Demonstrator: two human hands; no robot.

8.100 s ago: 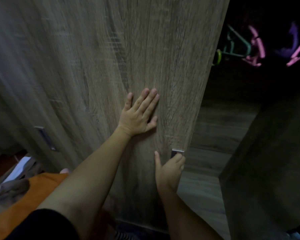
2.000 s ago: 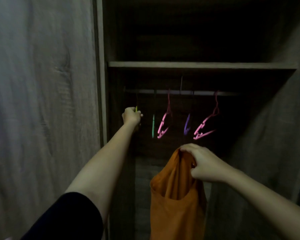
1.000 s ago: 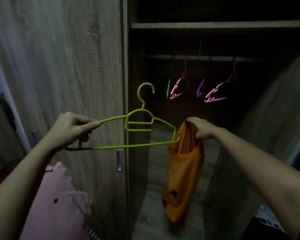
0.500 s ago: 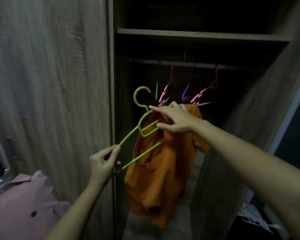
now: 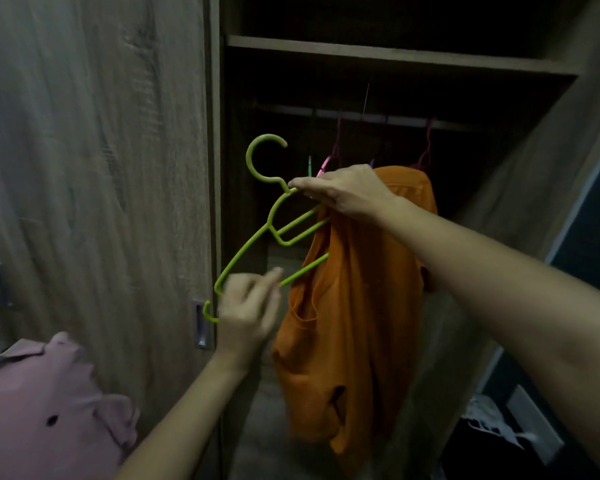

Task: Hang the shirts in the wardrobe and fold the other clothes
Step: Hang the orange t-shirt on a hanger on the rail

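An orange shirt (image 5: 357, 306) hangs in front of the open wardrobe (image 5: 395, 57). A green plastic hanger (image 5: 257, 237) is tilted, its right arm inside the shirt's neck and its left end sticking out. My right hand (image 5: 343, 192) grips the shirt's collar together with the hanger's neck just below the hook. My left hand (image 5: 250, 306), blurred, pinches the hanger's lower left end. A pink shirt (image 5: 45, 407) lies at the lower left.
A rail (image 5: 378, 116) inside the wardrobe carries several coloured hangers (image 5: 326, 164), mostly hidden behind my right hand. The wooden sliding door (image 5: 94, 168) with a metal handle (image 5: 200, 323) stands at the left. White items (image 5: 492, 424) lie on the floor at the lower right.
The hanger's right arm has gone further into the orange shirt. My right hand moved up to the hanger's neck, and my left hand shifted along the hanger's lower end.
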